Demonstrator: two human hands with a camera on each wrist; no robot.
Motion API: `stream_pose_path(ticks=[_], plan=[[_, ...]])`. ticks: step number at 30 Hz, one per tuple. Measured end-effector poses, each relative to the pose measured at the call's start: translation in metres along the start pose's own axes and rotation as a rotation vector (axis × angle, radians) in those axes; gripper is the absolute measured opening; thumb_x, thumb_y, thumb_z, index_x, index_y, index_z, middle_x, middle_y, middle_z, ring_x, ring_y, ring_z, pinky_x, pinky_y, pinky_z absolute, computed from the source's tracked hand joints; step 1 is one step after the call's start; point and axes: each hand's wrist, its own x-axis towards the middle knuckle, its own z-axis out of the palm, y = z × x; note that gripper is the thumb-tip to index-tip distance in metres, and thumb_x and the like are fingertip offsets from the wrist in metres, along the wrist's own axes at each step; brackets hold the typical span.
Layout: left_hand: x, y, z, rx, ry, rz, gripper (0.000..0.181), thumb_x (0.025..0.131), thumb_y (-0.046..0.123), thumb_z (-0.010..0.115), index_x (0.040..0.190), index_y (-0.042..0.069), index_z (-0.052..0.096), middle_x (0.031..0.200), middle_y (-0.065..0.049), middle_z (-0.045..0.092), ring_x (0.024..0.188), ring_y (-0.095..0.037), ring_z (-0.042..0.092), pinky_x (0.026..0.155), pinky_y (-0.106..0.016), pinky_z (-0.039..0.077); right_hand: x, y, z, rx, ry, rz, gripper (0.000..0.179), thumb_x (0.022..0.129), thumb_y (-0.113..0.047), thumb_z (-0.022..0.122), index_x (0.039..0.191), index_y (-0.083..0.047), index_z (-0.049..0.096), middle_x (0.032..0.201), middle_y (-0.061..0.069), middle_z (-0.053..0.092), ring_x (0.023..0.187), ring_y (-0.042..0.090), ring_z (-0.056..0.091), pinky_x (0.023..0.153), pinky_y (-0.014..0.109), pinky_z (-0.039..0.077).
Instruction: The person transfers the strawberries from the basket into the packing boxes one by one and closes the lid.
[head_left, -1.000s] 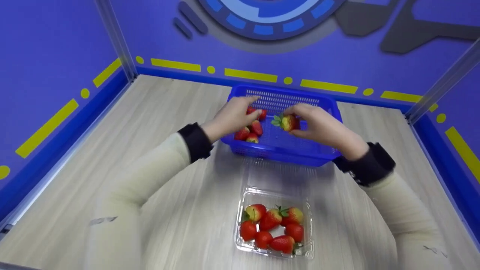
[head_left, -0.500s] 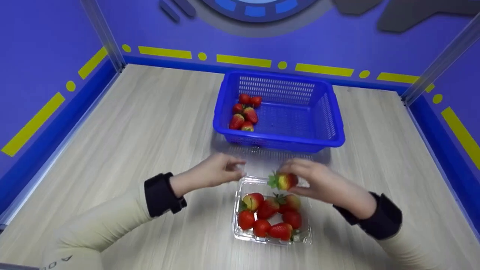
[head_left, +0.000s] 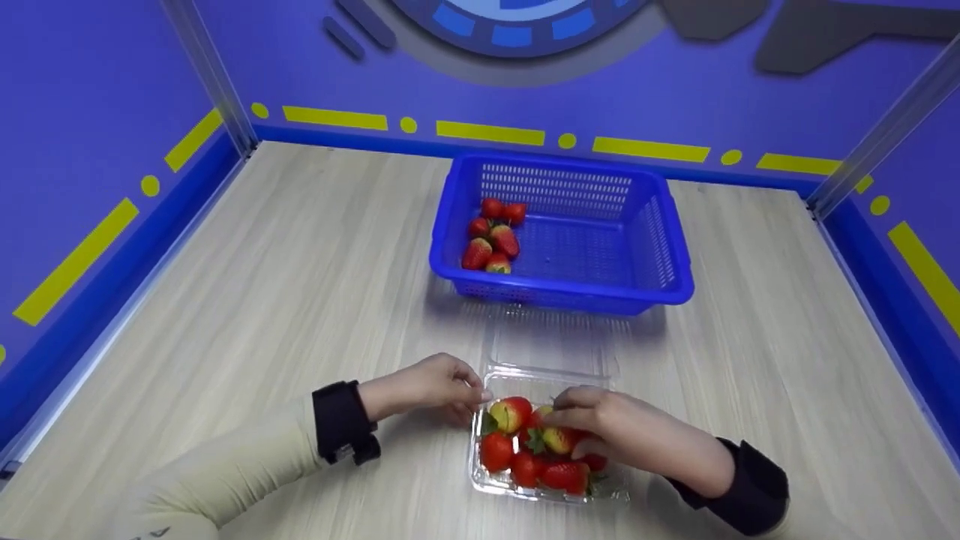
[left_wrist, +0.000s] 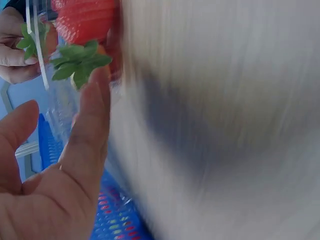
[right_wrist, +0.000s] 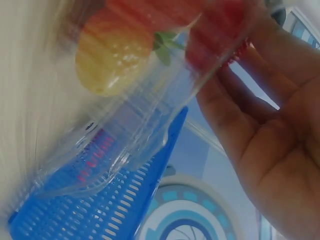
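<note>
My right hand pinches a strawberry down inside a clear plastic clamshell box; its green cap points left. Several other red and yellowish strawberries lie around it in the box. At the box's left edge is my left hand, fingertips right at the wall. The left wrist view shows that hand's thumb apart and its index finger straight along the clear side, over a leafy cap. Through the box wall in the right wrist view, a yellow-tipped strawberry shows beside the pinched one.
Behind the box stands a blue slotted basket, with several strawberries along its left side. The box's clear lid lies open towards the basket. Blue-purple panels with yellow dashes enclose the wooden table.
My right hand has brought the strawberry from over the basket towards me and lowered it into the box. My left hand has come back from the basket to the box's left edge.
</note>
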Motion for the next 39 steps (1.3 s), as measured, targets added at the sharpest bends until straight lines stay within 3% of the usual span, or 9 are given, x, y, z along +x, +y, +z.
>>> stream_pose_path(ticks=[2,8,14,24,28,34,39], plan=[[0.001,-0.002,0.003,-0.034,0.006,0.002,0.018,0.094,0.014,0.072,0.101,-0.003,0.069,0.083,-0.015,0.076,0.063,-0.010,0.068,0.068,-0.029,0.064,-0.001,0.000,0.002,-0.005,0.001,0.002,0.040,0.080,-0.008,0.084,0.119,-0.008,0.075,0.107,0.007,0.071,0.096,0.019,0.069,0.085,0.029,0.063],[0.002,-0.007,0.009,-0.121,-0.007,0.022,0.009,0.092,0.005,0.072,0.091,0.002,0.064,0.069,0.002,0.063,0.056,-0.007,0.062,0.060,-0.024,0.061,-0.004,0.001,0.008,-0.049,0.001,0.005,0.038,0.080,-0.006,0.084,0.117,-0.009,0.077,0.104,0.007,0.070,0.094,0.019,0.069,0.082,0.027,0.062],[0.001,-0.007,0.013,-0.172,-0.029,0.038,0.017,0.093,0.002,0.070,0.084,0.010,0.058,0.067,0.005,0.061,0.054,-0.006,0.061,0.057,-0.021,0.059,-0.004,-0.002,0.013,-0.054,-0.028,0.034,0.032,0.085,-0.007,0.080,0.117,-0.010,0.077,0.100,0.004,0.068,0.091,0.015,0.066,0.079,0.022,0.060],[0.003,-0.003,0.011,-0.171,-0.018,0.054,0.014,0.092,0.003,0.069,0.086,0.009,0.059,0.068,0.004,0.061,0.056,-0.006,0.061,0.057,-0.021,0.059,0.002,-0.003,0.009,-0.032,-0.090,0.083,0.029,0.088,-0.005,0.077,0.116,-0.009,0.075,0.102,0.004,0.069,0.092,0.013,0.064,0.083,0.024,0.061],[0.003,-0.004,0.008,-0.086,-0.004,0.098,0.010,0.093,0.008,0.069,0.088,0.006,0.061,0.072,0.002,0.063,0.059,-0.006,0.062,0.059,-0.021,0.058,0.004,-0.002,0.008,-0.044,-0.092,0.081,0.030,0.087,-0.006,0.078,0.117,-0.010,0.074,0.104,0.003,0.070,0.093,0.013,0.065,0.084,0.025,0.062],[-0.002,0.006,-0.005,0.201,0.033,0.121,0.027,0.098,0.025,0.068,0.107,-0.001,0.068,0.089,-0.017,0.075,0.075,-0.017,0.070,0.064,-0.023,0.053,0.004,0.000,0.003,-0.083,-0.071,0.056,0.036,0.085,-0.007,0.080,0.120,-0.010,0.073,0.108,0.004,0.070,0.099,0.016,0.068,0.087,0.028,0.062],[-0.013,0.028,-0.029,0.380,0.080,0.211,0.044,0.100,0.026,0.065,0.130,-0.005,0.062,0.115,-0.021,0.074,0.105,-0.032,0.071,0.089,-0.040,0.061,0.009,0.007,-0.017,-0.110,-0.039,0.000,0.047,0.078,-0.008,0.085,0.122,-0.006,0.071,0.110,0.006,0.071,0.099,0.019,0.070,0.087,0.029,0.062]])
